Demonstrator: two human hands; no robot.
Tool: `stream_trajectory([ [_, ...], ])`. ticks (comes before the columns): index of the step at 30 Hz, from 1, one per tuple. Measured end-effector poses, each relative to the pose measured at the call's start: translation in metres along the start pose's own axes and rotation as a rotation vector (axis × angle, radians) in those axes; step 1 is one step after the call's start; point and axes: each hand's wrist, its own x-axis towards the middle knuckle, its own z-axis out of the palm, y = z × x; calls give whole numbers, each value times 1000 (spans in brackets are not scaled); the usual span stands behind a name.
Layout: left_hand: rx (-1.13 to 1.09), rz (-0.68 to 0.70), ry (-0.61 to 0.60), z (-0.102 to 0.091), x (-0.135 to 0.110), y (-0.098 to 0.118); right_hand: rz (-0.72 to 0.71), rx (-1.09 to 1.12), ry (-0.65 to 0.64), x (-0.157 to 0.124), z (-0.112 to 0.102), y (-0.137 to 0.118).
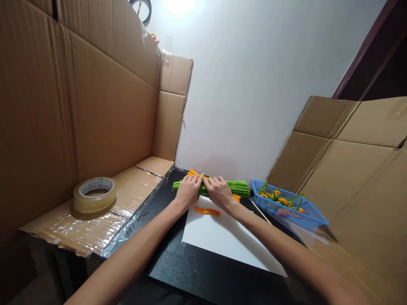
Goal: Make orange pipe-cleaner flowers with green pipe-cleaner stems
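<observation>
Both of my hands rest on a bundle of green sticks (238, 187) lying across the far end of the dark table (178, 258). My left hand (188, 190) curls over the bundle's left part. My right hand (219, 190) curls over its middle, beside the left hand. Orange sticks (192, 173) poke out behind the bundle, near my fingertips. A small orange piece (206, 211) lies on a white sheet (222, 237) just in front of my hands.
A blue basket (313, 219) with green and orange pieces sits to the right. A thin wooden stick (260, 212) lies beside it. A roll of clear tape (94, 194) stands on a cardboard flap at left. Cardboard walls (79, 97) stand left and right.
</observation>
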Motion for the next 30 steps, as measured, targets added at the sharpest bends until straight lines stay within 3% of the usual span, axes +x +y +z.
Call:
stream_trajectory([
  [3, -15, 44, -174, 3, -1, 2, 34, 120, -88, -20, -1, -13],
  [6, 9, 103, -195, 4, -1, -1, 70, 255, -181, -35, 4, -9],
  [9, 27, 92, -184, 2, -2, -9, 42, 491, -208, -36, 7, 17],
  [12, 39, 43, -190, -1, -3, -18, 88, 740, -161, -17, 15, 65],
  [14, 44, -8, -193, -2, -4, -23, 228, 665, -137, 3, 30, 103],
  [16, 53, -51, -197, -2, -5, -26, 393, 427, -300, 20, 55, 136],
  [18, 57, -71, -210, -3, -7, -27, 447, 379, -415, 27, 83, 157],
  [21, 74, -66, -209, -5, -8, -30, 454, 350, -513, 21, 118, 163],
  [24, 96, -64, -162, -12, 2, -38, 440, 316, -522, 8, 136, 153],
  [27, 112, -68, -126, -19, 30, -52, 435, 304, -444, 1, 140, 147],
  [30, 122, -39, -142, -18, 74, -66, 523, 296, -359, 4, 132, 161],
])
